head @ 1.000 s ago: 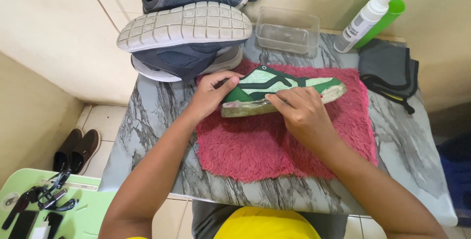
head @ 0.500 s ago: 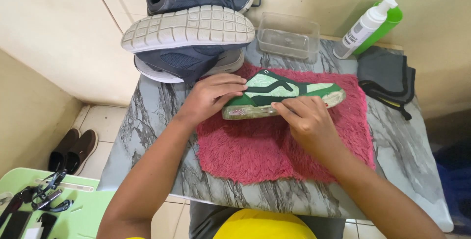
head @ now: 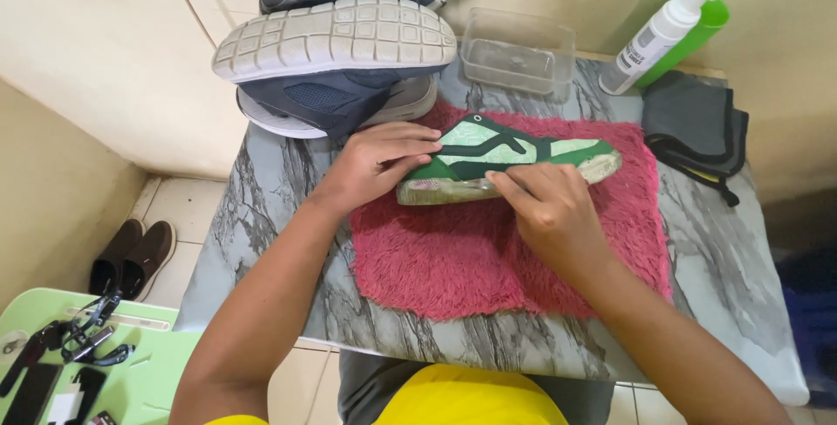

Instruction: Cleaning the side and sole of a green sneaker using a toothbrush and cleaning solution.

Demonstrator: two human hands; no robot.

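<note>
Marble table (head: pixel 261 207): clear tub (head: pixel 516 50) empty; hands hold sneaker (head: pixel 510 156).

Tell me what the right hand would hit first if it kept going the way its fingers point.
The right hand points up-left; it would likely meet the green-and-white sneaker it already touches.

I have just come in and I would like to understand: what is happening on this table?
A person holds a green sneaker lying on its side on a pink shaggy towel. The left hand grips its heel end, and the right hand presses fingertips against the sole edge. Behind them lie navy shoes, a clear plastic tub, a pump bottle and a folded dark cloth.
</note>
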